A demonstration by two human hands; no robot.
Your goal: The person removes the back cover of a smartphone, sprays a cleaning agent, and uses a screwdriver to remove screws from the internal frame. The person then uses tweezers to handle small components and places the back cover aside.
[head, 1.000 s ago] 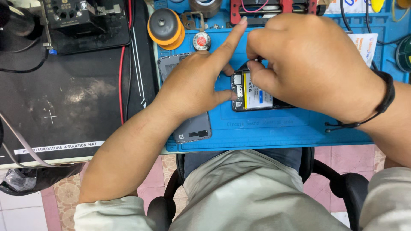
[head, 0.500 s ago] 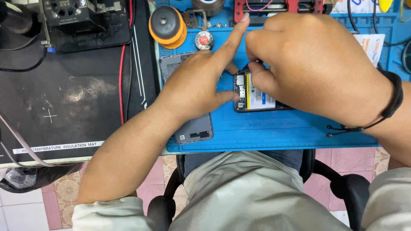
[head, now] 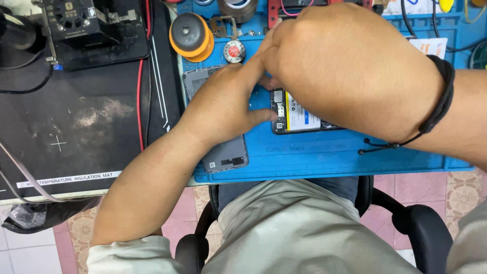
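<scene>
While both hands crowd over it, the opened phone point(head: 299, 114) lies flat on the blue work mat point(head: 324, 152), back cover off, near the mat's middle. Visible inside: a white-and-blue labelled battery with a yellow strip on its left edge, and a dark board section with small metal parts at the left end. Right end of the phone is hidden under the right hand point(head: 350, 71).

Left hand point(head: 223, 106): thumb pressed on the phone's left end, index finger stretched up toward the right hand, other fingers curled loose. Palm rests over the grey back cover point(head: 225, 157), which lies on the mat's left side, only its lower end and upper corner showing.

Right hand: fingers bunched down over the phone's top edge, black cord bracelet point(head: 439, 104) on the wrist. Cannot tell whether it pinches anything, fingertips are out of sight.

Mat's top-row tray recesses are mostly cut off by the frame; contents unreadable. On the mat: orange-and-black round tool point(head: 190, 35), small red-and-white round tin point(head: 234, 50), tape roll point(head: 237, 7) partly cut off.

Black insulation mat point(head: 76, 116) sits to the left, scuffed.
</scene>
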